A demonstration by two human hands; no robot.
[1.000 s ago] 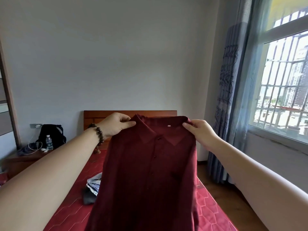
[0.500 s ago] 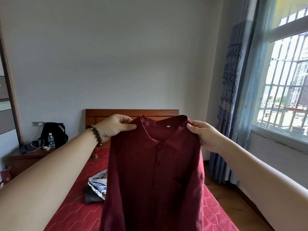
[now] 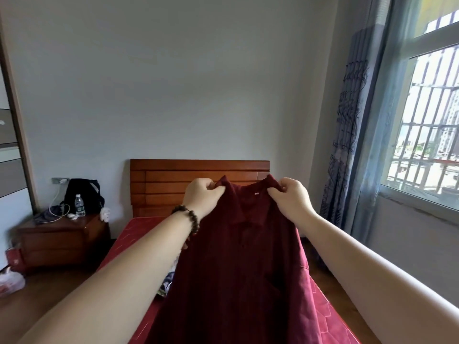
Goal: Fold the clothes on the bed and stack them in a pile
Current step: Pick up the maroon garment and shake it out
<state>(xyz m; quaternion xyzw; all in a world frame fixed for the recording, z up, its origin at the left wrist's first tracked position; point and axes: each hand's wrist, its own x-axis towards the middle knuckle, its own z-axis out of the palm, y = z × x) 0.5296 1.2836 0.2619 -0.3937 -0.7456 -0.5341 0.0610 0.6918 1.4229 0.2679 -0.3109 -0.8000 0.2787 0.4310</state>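
Your left hand and right hand each curl their fingers tight round a shoulder of the maroon shirt, pinching it beside the collar. It hangs above the red bed, hiding most of the mattress and a crumpled garment. Behind it stands the wooden headboard; left of that headboard, a nightstand carries a bottle and black bag.
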